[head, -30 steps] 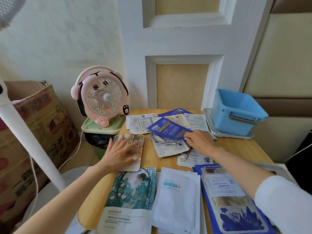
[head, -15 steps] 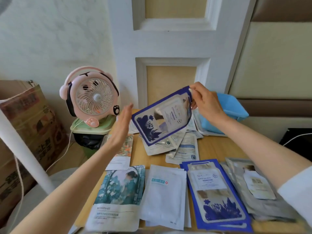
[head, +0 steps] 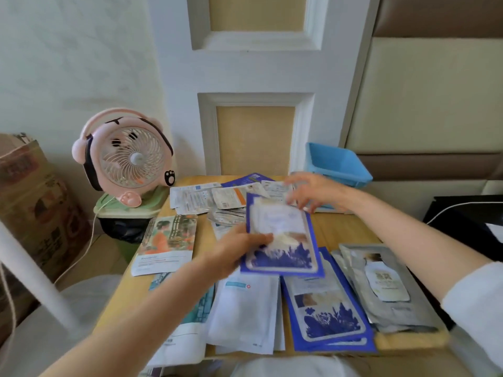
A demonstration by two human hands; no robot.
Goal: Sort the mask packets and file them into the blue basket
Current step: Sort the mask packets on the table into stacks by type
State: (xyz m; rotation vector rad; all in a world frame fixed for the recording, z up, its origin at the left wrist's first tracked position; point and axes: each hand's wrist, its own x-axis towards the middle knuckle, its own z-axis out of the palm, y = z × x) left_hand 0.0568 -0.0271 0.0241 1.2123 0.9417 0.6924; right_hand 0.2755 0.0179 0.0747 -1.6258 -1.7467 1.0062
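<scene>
The blue-bordered packet (head: 283, 235) has changed hands: half a second ago the right hand held it up in the air by a top corner with the left hand flat beside it, and now the left hand (head: 236, 251) grips it at its left edge, thumb on top, low over the table (head: 337, 227). It hangs just above the pile of matching blue packets (head: 326, 308) in the lower centre-right of the frame, overlapping that pile's upper end. The right hand (head: 313, 191), freed, holds nothing; its fingers are spread and loosely bent over the loose heap of unsorted packets (head: 217, 197) at the far side of the table, just beside the blue basket (head: 337, 164) at the upper right of the table. This reads as sorting in full swing: one packet matched to its stack and about to be laid there while the other hand goes for the next. White packets (head: 245, 308) and silver packets (head: 386, 284) already lie in their own stacks to either side, but the heap is far from finished, and filing into the basket looks not yet begun.
</scene>
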